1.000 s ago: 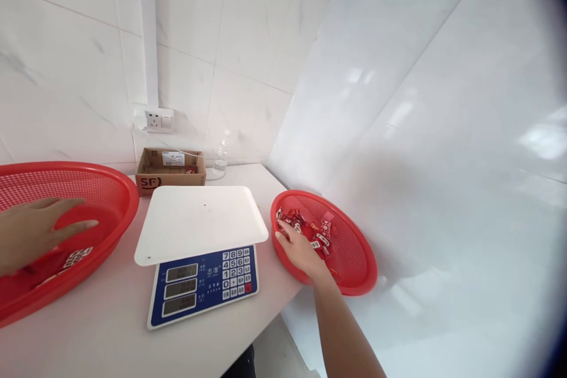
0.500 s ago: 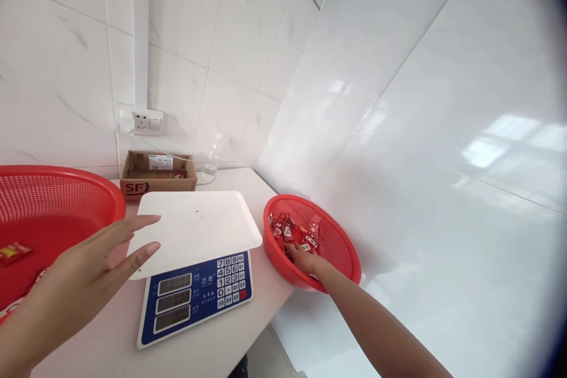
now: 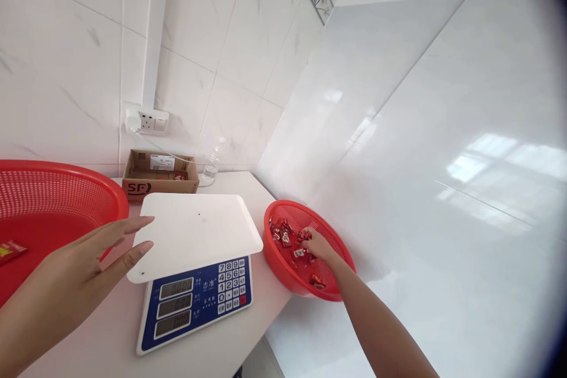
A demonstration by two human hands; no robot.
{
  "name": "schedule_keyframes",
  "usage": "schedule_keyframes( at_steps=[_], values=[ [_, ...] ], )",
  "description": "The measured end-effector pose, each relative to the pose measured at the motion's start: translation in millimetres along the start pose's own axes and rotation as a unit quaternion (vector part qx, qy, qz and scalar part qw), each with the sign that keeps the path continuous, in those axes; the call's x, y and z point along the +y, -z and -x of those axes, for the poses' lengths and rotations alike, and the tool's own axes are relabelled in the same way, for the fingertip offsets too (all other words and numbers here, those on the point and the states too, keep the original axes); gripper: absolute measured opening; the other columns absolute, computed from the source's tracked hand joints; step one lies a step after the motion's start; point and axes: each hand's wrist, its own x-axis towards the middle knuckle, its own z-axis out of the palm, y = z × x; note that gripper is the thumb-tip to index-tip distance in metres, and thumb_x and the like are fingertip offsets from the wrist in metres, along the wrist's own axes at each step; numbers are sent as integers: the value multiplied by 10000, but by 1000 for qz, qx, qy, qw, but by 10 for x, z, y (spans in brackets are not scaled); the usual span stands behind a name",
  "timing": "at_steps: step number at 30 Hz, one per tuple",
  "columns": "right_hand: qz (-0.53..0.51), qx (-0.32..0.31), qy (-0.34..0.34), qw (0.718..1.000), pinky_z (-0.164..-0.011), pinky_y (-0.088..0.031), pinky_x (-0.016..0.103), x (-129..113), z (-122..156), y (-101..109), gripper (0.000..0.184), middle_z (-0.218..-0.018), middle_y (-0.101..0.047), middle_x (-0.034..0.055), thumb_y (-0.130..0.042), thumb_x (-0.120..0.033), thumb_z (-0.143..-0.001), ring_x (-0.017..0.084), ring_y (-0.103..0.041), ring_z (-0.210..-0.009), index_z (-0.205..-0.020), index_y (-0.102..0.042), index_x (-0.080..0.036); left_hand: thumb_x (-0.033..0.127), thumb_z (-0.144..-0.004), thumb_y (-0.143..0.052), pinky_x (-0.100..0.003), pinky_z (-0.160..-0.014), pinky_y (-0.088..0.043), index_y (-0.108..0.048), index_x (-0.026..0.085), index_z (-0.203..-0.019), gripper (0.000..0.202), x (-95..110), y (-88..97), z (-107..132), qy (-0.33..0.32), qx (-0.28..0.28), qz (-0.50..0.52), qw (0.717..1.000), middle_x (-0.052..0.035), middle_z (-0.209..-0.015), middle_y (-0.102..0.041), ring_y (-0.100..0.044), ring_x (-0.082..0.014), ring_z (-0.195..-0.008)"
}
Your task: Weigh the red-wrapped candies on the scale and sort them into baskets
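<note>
My right hand (image 3: 318,244) reaches into the small red basket (image 3: 330,292) at the counter's right edge, its fingers curled among several red wrapped candies (image 3: 283,235); whether it grips one is hidden. My left hand (image 3: 95,254) hovers flat with fingers stretched out, holding nothing, between the large red basket (image 3: 66,189) and the white tray of the scale (image 3: 197,227). A red candy (image 3: 9,250) lies in the large basket.
The blue keypad and displays of the scale (image 3: 195,301) face me. A cardboard box (image 3: 159,172) and a clear bottle (image 3: 212,162) stand against the tiled wall, under a socket (image 3: 153,121). A glossy white wall rises on the right.
My left hand came out of the large basket and now hovers by the scale tray. My right hand moved from the small basket's near rim deeper among the candies.
</note>
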Motion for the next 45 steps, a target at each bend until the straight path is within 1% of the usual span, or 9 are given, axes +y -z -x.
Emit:
schedule_keyframes(
  at_steps=[4,9,14,19,23,26,30,37,45],
  values=[
    [-83,53,13,995,-545,-437,263,-168,-39,190,205,-702,-619,-24,-532,-232,-627,164,-586,-608,-832,-531,-219,648,-836,-424,-373,-890,-543,-546,371,-1223,491,-27,-29,-11,0,-28,33,999,13,-1151,-725,-672,-247,-1081],
    [-145,62,96,983,-657,-478,282,-825,38,211,256,-827,-665,-22,-585,-271,-646,168,-620,-724,-895,-542,-234,682,-822,-407,-435,-963,-496,-561,358,-1241,551,-13,4,-18,15,-47,22,999,-2,-1239,-686,-641,-277,-1123],
    [-146,-63,220,962,-572,-467,240,-1621,265,-273,281,-875,-689,-43,-501,-136,-681,155,-647,-727,-928,-544,-264,633,-846,-424,-416,-991,-476,-578,328,-1237,519,111,178,7,17,-56,45,997,-4,-1298,-657,-601,-272,-1181],
    [20,-142,312,939,-681,-491,286,-2048,404,-886,420,-936,-691,-4,-500,-38,-670,185,-647,-825,-1003,-606,-271,553,-881,-437,-394,-949,-502,-584,312,-1243,459,183,331,48,12,-36,39,999,-19,-1248,-685,-632,-267,-1128],
    [50,-120,335,933,-948,-447,379,-2139,410,-1026,658,-1279,-589,83,-526,-47,-709,233,-565,-1148,-1333,-498,-258,539,-880,-453,-370,-932,-519,-584,320,-1258,456,161,361,55,3,-25,35,999,-26,-1250,-687,-638,-262,-1128],
    [-1,-117,330,937,-1059,-377,366,-2130,417,-1000,694,-1419,-478,95,-525,-76,-737,207,-483,-1273,-1404,-420,-233,545,-884,-446,-369,-931,-523,-584,329,-1260,455,159,363,47,3,-27,38,999,-23,-1266,-679,-632,-263,-1142],
    [-50,-111,330,936,-1088,-365,369,-2050,422,-1018,637,-1416,-485,56,-563,-142,-738,200,-468,-1294,-1357,-474,-265,557,-883,-436,-392,-949,-516,-571,324,-1278,478,186,376,41,6,-45,46,998,-25,-1313,-652,-622,-275,-1159],
    [-114,-68,286,949,-963,-483,394,-1863,247,-1105,389,-1188,-663,66,-621,-329,-786,216,-630,-1073,-1161,-619,-230,557,-882,-431,-405,-1000,-479,-557,316,-1294,494,206,404,52,3,-60,53,997,-28,-1359,-622,-574,-272,-1235],
    [-99,22,276,956,-1033,-425,418,-1710,149,-931,323,-1205,-652,95,-460,-246,-839,228,-585,-1152,-1109,-633,-201,526,-917,-408,-421,-984,-476,-532,305,-1316,472,276,463,83,13,-78,52,995,-27,-1379,-603,-568,-277,-1232]
  ],
)
